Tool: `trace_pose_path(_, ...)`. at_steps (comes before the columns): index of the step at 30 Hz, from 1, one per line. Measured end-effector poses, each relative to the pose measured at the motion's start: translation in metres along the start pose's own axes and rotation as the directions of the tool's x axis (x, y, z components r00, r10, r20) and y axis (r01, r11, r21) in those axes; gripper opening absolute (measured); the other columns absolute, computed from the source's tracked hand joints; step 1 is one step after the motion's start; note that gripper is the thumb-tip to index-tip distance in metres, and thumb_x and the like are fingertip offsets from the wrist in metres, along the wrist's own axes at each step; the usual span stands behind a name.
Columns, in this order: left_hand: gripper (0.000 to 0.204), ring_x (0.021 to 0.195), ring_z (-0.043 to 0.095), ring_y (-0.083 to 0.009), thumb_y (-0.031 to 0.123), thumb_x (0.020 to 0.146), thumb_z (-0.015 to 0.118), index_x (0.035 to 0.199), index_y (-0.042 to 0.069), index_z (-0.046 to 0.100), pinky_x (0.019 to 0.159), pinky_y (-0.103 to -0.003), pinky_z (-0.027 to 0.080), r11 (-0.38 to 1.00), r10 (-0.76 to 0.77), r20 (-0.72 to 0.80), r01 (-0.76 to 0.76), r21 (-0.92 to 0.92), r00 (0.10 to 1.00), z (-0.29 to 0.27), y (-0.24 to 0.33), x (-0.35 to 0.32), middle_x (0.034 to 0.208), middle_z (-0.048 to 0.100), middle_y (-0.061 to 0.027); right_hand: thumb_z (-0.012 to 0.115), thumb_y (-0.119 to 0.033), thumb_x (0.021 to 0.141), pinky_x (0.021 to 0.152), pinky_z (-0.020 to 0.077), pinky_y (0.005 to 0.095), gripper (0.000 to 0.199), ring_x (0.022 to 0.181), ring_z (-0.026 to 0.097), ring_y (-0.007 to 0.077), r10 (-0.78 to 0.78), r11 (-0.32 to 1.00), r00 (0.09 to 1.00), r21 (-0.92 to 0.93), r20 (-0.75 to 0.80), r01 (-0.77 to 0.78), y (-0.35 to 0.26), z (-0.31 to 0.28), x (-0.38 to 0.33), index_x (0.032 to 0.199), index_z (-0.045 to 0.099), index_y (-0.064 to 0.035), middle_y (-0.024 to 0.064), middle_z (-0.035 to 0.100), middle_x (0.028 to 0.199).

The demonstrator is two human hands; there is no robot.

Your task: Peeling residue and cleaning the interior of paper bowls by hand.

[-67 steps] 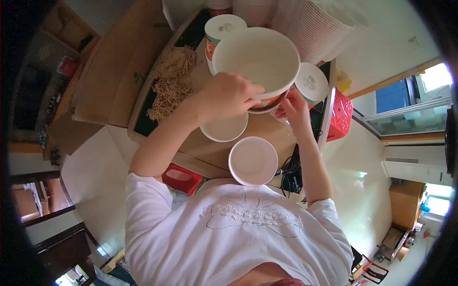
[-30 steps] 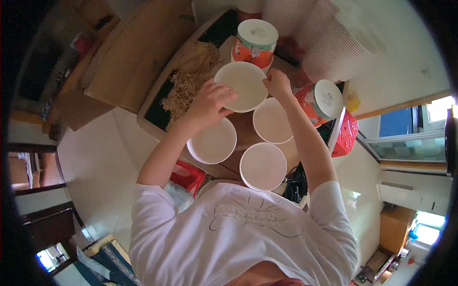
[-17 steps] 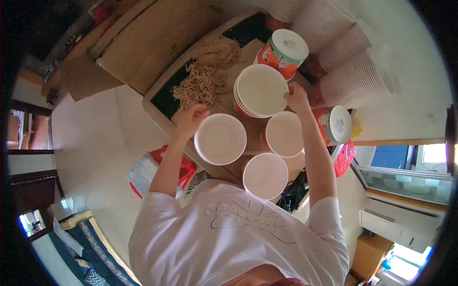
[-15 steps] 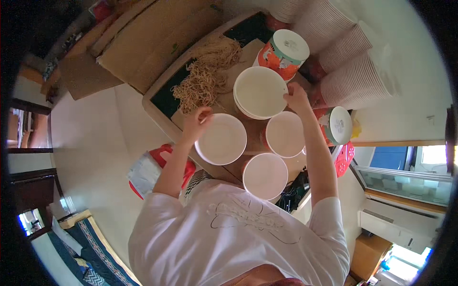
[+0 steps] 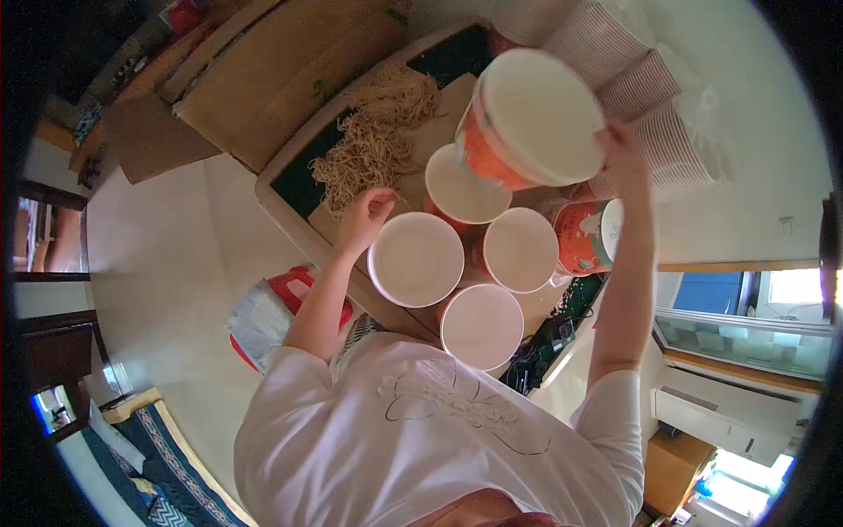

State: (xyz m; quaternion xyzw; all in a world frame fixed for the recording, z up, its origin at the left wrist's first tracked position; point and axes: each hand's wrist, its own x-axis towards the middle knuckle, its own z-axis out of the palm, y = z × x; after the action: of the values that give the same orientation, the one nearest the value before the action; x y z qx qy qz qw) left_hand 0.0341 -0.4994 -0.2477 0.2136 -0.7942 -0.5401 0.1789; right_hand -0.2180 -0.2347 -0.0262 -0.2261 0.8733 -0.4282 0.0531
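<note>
My right hand (image 5: 625,158) grips the rim of a large white-and-red paper bucket (image 5: 540,114), tilted and raised above the table at the far right. Below it stand several open paper buckets with white insides: one at the back (image 5: 468,198), one at the left (image 5: 417,261), one at the right (image 5: 521,250) and one nearest me (image 5: 481,327). Over the gap between the shredded paper (image 5: 373,145) and the left bucket, my left hand (image 5: 365,220) has its fingers curled together. What they pinch, if anything, is too small to make out.
Nested stacks of paper buckets (image 5: 672,145) line the wall at the far right. Another red bucket (image 5: 581,239) lies on its side by the right edge. Black cables (image 5: 527,364) lie near the front. A big cardboard box (image 5: 281,79) stands at the far left, a red-and-white bag (image 5: 281,312) below.
My right hand has lifted the white-and-red bucket up and to the right, uncovering the open bucket at the back. My left hand has shifted slightly to the right, above the left bucket's rim.
</note>
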Motion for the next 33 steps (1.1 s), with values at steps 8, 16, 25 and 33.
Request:
trace_pose_path(8, 0.021, 0.079, 0.065, -0.019, 0.015, 0.084, 0.063, 0.103, 0.006, 0.063, 0.07, -0.03, 0.052, 0.999, -0.026, 0.078, 0.023, 0.045, 0.997, -0.001, 0.008, 0.002, 0.09, 0.067, -0.0094, 0.059, -0.016, 0.082, 0.051, 0.046, 0.0242, 0.025, 0.056, 0.055, 0.0137, 0.144, 0.896, 0.937, 0.445, -0.32, 0.014, -0.039, -0.063, 0.033, 0.1, 0.061, 0.0012, 0.0054, 0.061, 0.08)
trace_pose_path(16, 0.022, 0.077, 0.064, -0.017, 0.018, 0.086, 0.062, 0.103, 0.004, 0.062, 0.069, -0.029, 0.051, 1.0, 0.009, 0.063, -0.01, 0.006, 0.998, -0.003, -0.004, 0.019, 0.089, 0.067, -0.0092, 0.067, -0.018, 0.074, 0.066, 0.0488, 0.0352, 0.031, 0.071, 0.059, 0.0235, -0.504, 0.854, 0.638, -0.447, -0.582, 0.266, -0.011, -0.029, 0.06, 0.097, 0.058, 0.0, 0.0099, 0.061, 0.079)
trace_pose_path(25, 0.064, 0.111, 0.054, -0.0279, 0.055, 0.09, 0.046, 0.127, 0.003, 0.045, 0.098, -0.043, 0.041, 0.327, -0.038, 0.573, 0.552, -0.767, 0.819, -0.007, 0.21, 0.163, 0.126, 0.053, -0.0175, 0.063, 0.0, 0.066, 0.07, 0.0489, 0.0428, 0.032, 0.085, 0.056, 0.0362, -0.885, 0.437, 0.409, -0.702, -0.223, 0.563, -0.022, 0.026, 0.042, 0.096, 0.051, -0.0038, 0.0148, 0.055, 0.098)
trace_pose_path(33, 0.074, 0.132, 0.032, -0.0264, 0.062, 0.091, 0.03, 0.137, 0.005, 0.039, 0.109, -0.034, 0.02, 0.864, 0.129, 0.227, 0.003, -0.504, 0.965, 0.079, 0.224, 0.219, 0.143, 0.036, -0.0143, 0.056, -0.003, 0.079, 0.071, 0.0491, 0.044, 0.023, 0.089, 0.055, 0.0387, -0.671, 0.687, 0.677, -0.597, -0.302, 0.415, 0.075, 0.051, 0.066, 0.101, 0.046, -0.005, 0.018, 0.051, 0.105)
